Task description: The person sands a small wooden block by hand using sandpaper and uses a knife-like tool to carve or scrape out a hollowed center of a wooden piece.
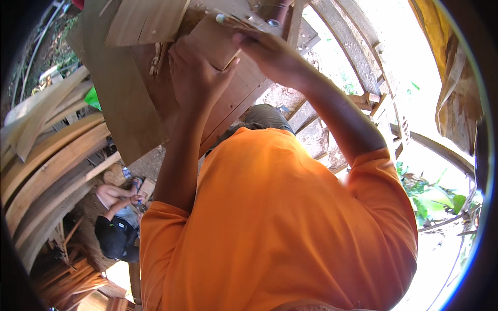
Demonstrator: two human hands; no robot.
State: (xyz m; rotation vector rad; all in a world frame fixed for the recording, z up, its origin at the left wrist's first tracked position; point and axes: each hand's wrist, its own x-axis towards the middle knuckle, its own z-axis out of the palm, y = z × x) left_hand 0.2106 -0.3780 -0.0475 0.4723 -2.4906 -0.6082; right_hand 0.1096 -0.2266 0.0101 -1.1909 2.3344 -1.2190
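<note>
Left grip: the left hand (199,75) holds the small wooden board (211,44), its fingers on the left side and its thumb stretched toward the board's near right corner.
Right grip: the right hand (272,57) reaches in over the board's right side, fingers bent; whether they close on anything I cannot tell.
Small board: on the counter (228,106), up and away from the person's body – between the two hands, touching the left and just left of the right.
Long axis: uncertain, since both hands cover parts of the board; its visible near edge slants up to the right.
Nearer hand: the left, already against the board.
Pale-tipped stick: a thin piece (227,20) lies at the board's far edge, close beyond the right fingertips; its kind is unclear.
Panels: a long plywood sheet (114,88) slants along the left, another panel (150,19) sits beyond the left hand.
Beyond: curved timbers (62,166) at far left – and a seated co-worker in a black cap (115,236) below.
</note>
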